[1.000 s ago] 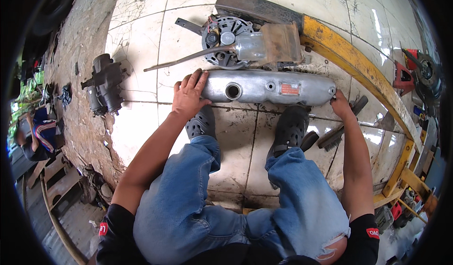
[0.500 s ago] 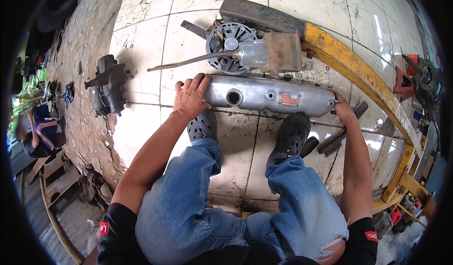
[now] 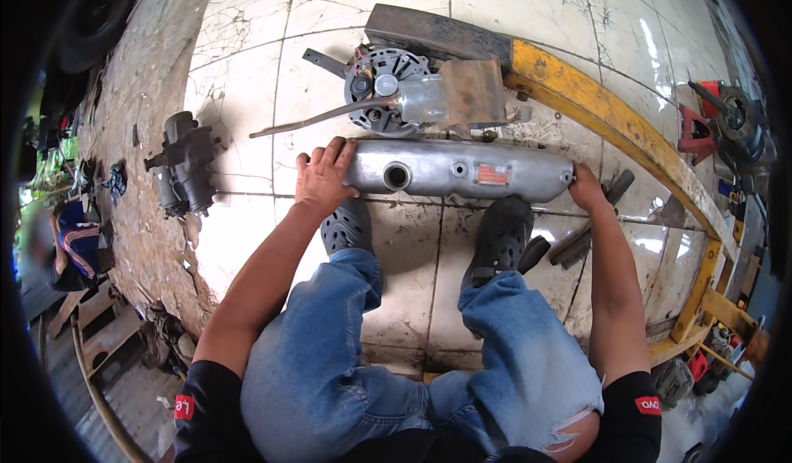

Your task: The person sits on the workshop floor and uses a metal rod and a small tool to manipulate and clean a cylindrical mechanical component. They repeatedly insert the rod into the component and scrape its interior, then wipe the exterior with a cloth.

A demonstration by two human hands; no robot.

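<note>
A long silver metal cover (image 3: 429, 166), much like an engine valve cover, lies across the tiles just beyond my shoes. It has a round threaded opening, a smaller hole and a reddish label. My left hand (image 3: 325, 178) lies over its left end, fingers on the upper side and thumb along the near edge. At the other end, my right hand (image 3: 588, 189) grips the tip, with its fingers partly hidden. Just behind the cover sit an alternator (image 3: 363, 115) and, resting over it, a rusty flat-headed metal piece (image 3: 474, 92) with a long thin rod.
A yellow steel beam (image 3: 602, 108) curves along the right. A wire brush (image 3: 571, 251) lies by my right shoe (image 3: 502, 236). To the left stands a dark metal housing (image 3: 186, 162). Red-framed equipment (image 3: 697, 133) is at far right; another person (image 3: 74, 240) sits far left.
The whole view has shifted a little, so things appear slightly farther left. Both hands remain on the ends of the cover, which shows no clear movement on the floor.
</note>
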